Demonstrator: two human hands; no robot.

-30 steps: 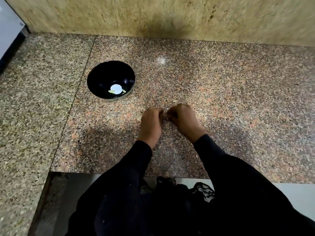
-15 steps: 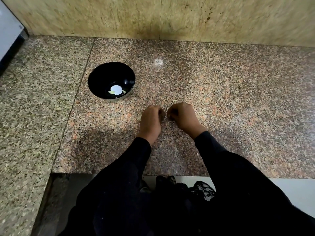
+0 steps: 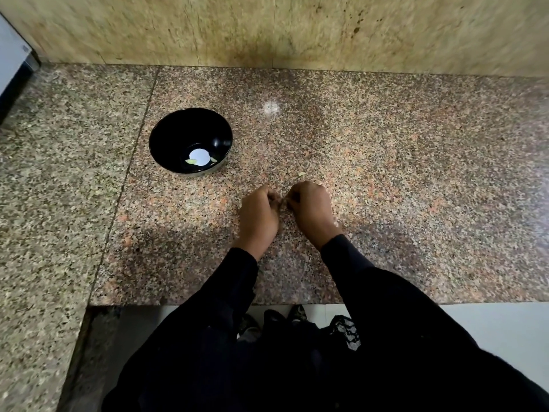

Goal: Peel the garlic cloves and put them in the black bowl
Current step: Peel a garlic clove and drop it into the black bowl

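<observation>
Garlic clove hidden between curled left hand (image 3: 259, 216) and right hand (image 3: 310, 208), grip unclear, near black bowl (image 3: 166, 135).

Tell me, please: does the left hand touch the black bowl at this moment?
Apart. The head view shows bare granite counter between the left hand and the black bowl; the hand sits close beside the right hand.

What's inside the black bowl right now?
The black bowl holds two small pale pieces, near a bright glare spot at its bottom. Whether they are cloves or skin cannot be told. The near inner wall is hidden by the rim.
</observation>
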